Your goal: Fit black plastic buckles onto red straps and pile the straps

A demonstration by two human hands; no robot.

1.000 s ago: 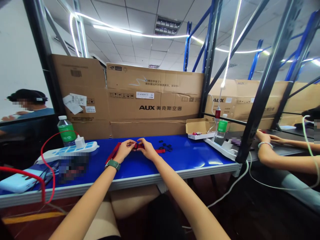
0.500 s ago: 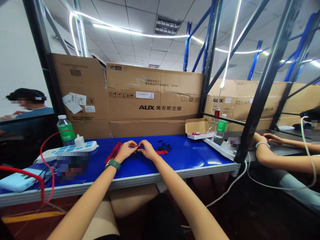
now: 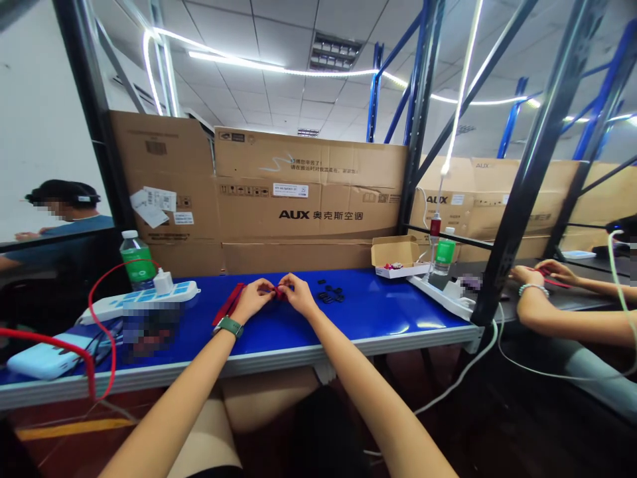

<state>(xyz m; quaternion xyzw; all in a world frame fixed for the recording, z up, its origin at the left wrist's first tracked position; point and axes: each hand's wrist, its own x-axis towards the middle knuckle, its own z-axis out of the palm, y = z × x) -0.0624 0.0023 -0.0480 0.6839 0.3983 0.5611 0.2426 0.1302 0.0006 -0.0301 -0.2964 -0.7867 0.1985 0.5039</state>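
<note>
My left hand (image 3: 255,297) and my right hand (image 3: 297,294) are close together over the blue tabletop (image 3: 383,305). Both pinch a red strap (image 3: 279,291) between their fingertips. Much of that strap is hidden by the fingers. More red straps (image 3: 227,304) lie on the table just left of my left hand. To the right of my right hand, several small black plastic pieces (image 3: 331,295) lie loose; they look like buckles, but are too small to tell for sure.
A small open cardboard box (image 3: 398,271) with red things in it stands at the back right. Power strips (image 3: 144,302) (image 3: 438,297) flank the work area, with bottles (image 3: 135,262) (image 3: 444,251) behind. At left lies a light-blue device (image 3: 50,356). A co-worker's hands (image 3: 540,275) are at right.
The red strap end that stuck out to the right of my right hand has gone from there. Red material now bunches between my fingertips. The view has shifted slightly.
</note>
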